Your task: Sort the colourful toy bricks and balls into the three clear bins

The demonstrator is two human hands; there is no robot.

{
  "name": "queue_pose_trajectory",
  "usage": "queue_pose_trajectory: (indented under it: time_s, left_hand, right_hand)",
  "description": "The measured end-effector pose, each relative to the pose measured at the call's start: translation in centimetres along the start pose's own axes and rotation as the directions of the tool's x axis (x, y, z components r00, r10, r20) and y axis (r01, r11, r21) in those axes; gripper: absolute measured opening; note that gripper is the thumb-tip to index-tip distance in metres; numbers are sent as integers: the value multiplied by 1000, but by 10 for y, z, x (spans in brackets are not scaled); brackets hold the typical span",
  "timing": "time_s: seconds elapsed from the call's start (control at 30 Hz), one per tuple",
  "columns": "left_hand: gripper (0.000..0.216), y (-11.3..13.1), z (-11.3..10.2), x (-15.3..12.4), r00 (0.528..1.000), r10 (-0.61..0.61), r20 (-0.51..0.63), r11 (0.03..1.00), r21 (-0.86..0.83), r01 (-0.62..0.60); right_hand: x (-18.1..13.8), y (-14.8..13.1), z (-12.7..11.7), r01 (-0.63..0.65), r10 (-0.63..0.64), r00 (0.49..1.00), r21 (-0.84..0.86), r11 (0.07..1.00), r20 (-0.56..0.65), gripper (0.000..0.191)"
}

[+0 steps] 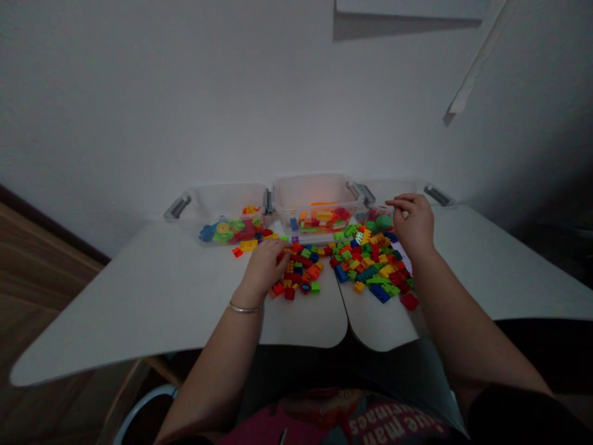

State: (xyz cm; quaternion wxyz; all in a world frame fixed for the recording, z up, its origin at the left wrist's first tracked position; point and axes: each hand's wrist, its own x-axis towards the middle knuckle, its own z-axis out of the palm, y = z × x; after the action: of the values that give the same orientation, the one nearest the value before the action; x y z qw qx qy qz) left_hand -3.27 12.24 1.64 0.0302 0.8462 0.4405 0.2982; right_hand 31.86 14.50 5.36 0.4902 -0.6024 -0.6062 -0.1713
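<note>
My left hand (267, 267), with a bangle (244, 308) at its wrist, rests at the left side of a pile of toy building bricks (303, 266). Its fingers reach over the bricks, thumb apart, and no held brick shows. Raised at the front of the right clear plastic box (393, 186), my right hand (414, 225) has fingers stretched left and the thumb apart, with nothing visible in it. Green round pieces (382, 222) lie in that box, below the fingertips. A larger heap of mixed bricks (370, 262) spreads between my hands.
The middle clear box (317, 185) holds red, orange and yellow bricks. Wheel-like and coloured pieces (227, 230) lie in the left box (231, 194). All the boxes stand along the wall on a white table (185, 296). A gap between two tabletops runs toward me.
</note>
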Motion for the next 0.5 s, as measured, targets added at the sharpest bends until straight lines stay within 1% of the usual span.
queue_pose_trajectory:
  time_s: [0.07,0.13,0.2,0.27,0.33,0.5]
  left_hand:
    - [24,0,0,0,1000,0,4,1000,-4,0]
    - [23,0,1,0,1000,2,10,1000,-11,-2]
    - [23,0,2,1,1000,12,7,1000,-18,-12]
    - [22,-1,2,1,1000,27,-5,999,-24,-27]
    - [21,-2,2,1,999,29,-15,999,-29,-29]
    - [22,-3,2,0,1000,6,21,1000,-20,-6]
  right_hand:
    - [5,9,10,-30,32,999,-48,998,26,29]
    - [6,13,17,-36,46,994,-111,993,95,30]
    - [3,14,22,11,25,982,-192,981,186,33]
    - [-2,13,23,79,-12,969,-261,962,247,38]
    - [-6,12,24,122,-42,964,-295,948,264,39]
    - [-12,15,25,140,-71,971,-301,943,230,35]
